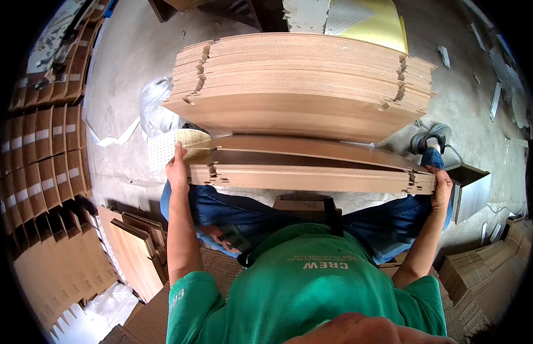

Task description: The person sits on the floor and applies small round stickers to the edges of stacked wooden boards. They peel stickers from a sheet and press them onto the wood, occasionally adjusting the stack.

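A small stack of thin notched wood-coloured boards (312,179) lies across my lap, long side toward me. My left hand (177,168) is closed on the left end, thumb on top. My right hand (442,187) is closed round the right end. Behind the front boards a brown board (295,144) bows upward, leaving a dark gap. Some fingers of both hands are hidden by the boards. Just beyond stands a taller stack of similar notched boards (301,71), with slots near both ends. A perforated white-and-yellow sheet (173,144) sits beside my left hand.
Slotted brown dividers (43,137) line the far left. Wooden panels (131,249) lean at my lower left. An open box (470,192) stands by my right leg, with stacked brown boards (487,275) below it. Clear plastic (157,106) lies on the concrete floor (126,63).
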Demonstrator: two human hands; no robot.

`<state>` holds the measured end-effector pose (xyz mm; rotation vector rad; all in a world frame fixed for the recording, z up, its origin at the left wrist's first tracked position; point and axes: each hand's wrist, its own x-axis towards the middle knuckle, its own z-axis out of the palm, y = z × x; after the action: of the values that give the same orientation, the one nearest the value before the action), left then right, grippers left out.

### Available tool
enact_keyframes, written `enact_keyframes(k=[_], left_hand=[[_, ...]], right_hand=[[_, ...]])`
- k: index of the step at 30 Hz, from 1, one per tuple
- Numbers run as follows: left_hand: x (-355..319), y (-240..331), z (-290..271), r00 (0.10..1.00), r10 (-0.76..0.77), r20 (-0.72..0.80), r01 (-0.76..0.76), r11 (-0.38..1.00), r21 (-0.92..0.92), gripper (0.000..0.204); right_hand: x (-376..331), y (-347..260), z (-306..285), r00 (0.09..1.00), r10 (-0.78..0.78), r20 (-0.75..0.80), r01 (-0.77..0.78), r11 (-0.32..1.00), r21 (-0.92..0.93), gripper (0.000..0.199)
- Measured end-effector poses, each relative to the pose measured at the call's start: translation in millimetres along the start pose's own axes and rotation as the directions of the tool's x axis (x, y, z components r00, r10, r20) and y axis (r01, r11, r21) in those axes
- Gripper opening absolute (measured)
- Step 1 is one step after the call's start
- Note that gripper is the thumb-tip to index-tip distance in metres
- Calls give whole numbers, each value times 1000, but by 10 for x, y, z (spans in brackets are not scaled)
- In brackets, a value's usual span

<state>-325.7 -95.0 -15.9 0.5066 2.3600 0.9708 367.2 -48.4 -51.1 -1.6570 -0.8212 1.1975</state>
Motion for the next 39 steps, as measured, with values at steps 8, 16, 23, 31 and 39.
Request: enact_keyframes(k=[8,16,23,31,39], left_hand=[[35,-249,-227,946,-74,316,67,997,33,43],[-44,-6,59,994,96,-43,-80,958,276,27],[75,302,256,978,164,-125,-97,901,423,30],[94,510,407,977,181,-111,-146,952,269,30],[85,241,472,865,401,-302,-320,904,284,51]], right_hand=[[219,-563,25,858,442,262,-251,805,-537,26],[123,-518,253,955,269,122,-105,696,-711,37],[-72,-341,153,993,-17,121,111,544,-832,32],[182,-298,70,985,172,-17,-120,613,-781,43],[318,-411,241,904,428,-14,-369,761,-533,46]])
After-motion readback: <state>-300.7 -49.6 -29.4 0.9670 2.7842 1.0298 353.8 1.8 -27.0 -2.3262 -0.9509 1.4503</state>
